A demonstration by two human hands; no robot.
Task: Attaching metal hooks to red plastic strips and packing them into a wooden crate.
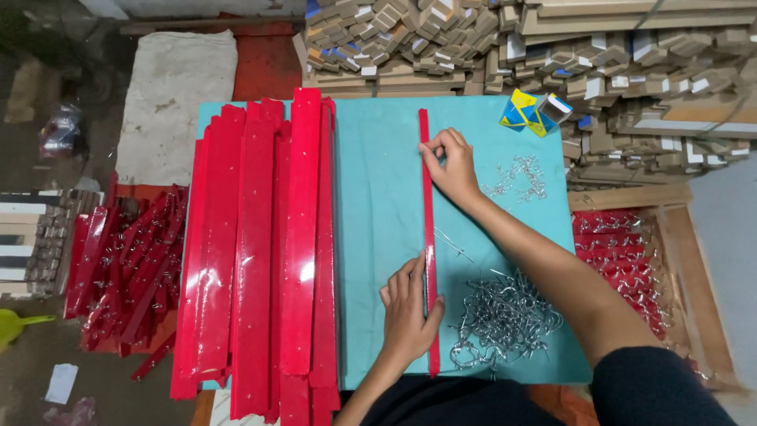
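While both hands bear on it, a narrow red strip (430, 237) lies lengthwise down the middle of the teal table (378, 205), running from near the far edge to near the person's edge. It is thin, straight and glossy. The left hand (408, 312) presses flat beside and over its near part, fingers (404, 278) extended and laid against the strip rather than closed round it. The right hand (451, 166) sits at the far part, fingers (436, 147) bent and pinching the strip's edge.

To the left, a stack of wide red glossy strips (268, 252) covers the table's left portion, overhanging the near edge. A heap of silver wire hooks (505, 319) rests on the table just right of the left hand; a smaller scatter of hooks (520, 177) lies near the right wrist. A small blue and yellow box (530, 112) sits at the far right corner.

Beyond the table, folded brown cardboard cartons (552, 47) are piled. A pale sack (177, 102) lies on the dark floor to the left, beside a loose pile of red strips with hooks fitted (122, 268). On the right, a wooden crate (694, 260) holds more red strips fitted with hooks (623, 252).
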